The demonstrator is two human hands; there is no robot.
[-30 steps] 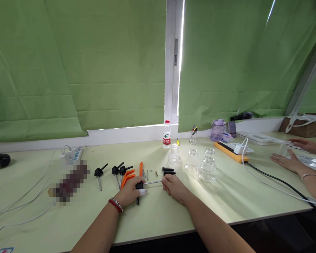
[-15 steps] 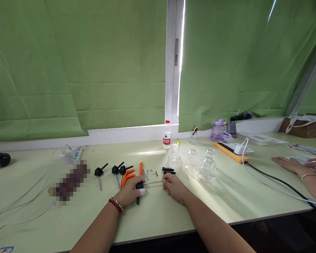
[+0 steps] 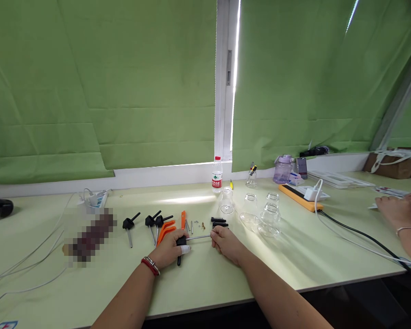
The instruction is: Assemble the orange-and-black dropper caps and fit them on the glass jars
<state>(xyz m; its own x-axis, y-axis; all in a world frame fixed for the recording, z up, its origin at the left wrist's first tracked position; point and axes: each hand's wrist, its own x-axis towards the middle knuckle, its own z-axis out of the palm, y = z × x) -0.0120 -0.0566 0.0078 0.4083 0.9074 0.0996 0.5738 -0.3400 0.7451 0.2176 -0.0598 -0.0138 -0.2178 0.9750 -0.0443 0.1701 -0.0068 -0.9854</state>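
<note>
My left hand point(image 3: 170, 249), with a white wrap on its thumb, is closed around the black head of a metal rod point(image 3: 198, 237); a black bar sticks out below the head. The far end of the rod is pinched by the fingers of my right hand point(image 3: 225, 244), which hide its tip. Several similar black-headed rods with side bars point(image 3: 129, 224) lie left of my hands. Beside my left hand are orange curved handles point(image 3: 165, 230) and an upright orange piece point(image 3: 183, 219). Small metal pins point(image 3: 192, 226), tiny brass-coloured parts point(image 3: 203, 225) and black ridged pieces point(image 3: 218, 220) lie just beyond.
Several clear glass jars point(image 3: 227, 201) stand upside down to the right, near a water bottle point(image 3: 217, 174). An orange power strip point(image 3: 299, 198) trails cables across the right side. Another person's hands point(image 3: 395, 212) are at the far right. A blurred dark object point(image 3: 94, 235) lies left.
My hands and the rod stay almost in place. At the far right, the other person's hand has lifted from lying flat and bent over the papers.
</note>
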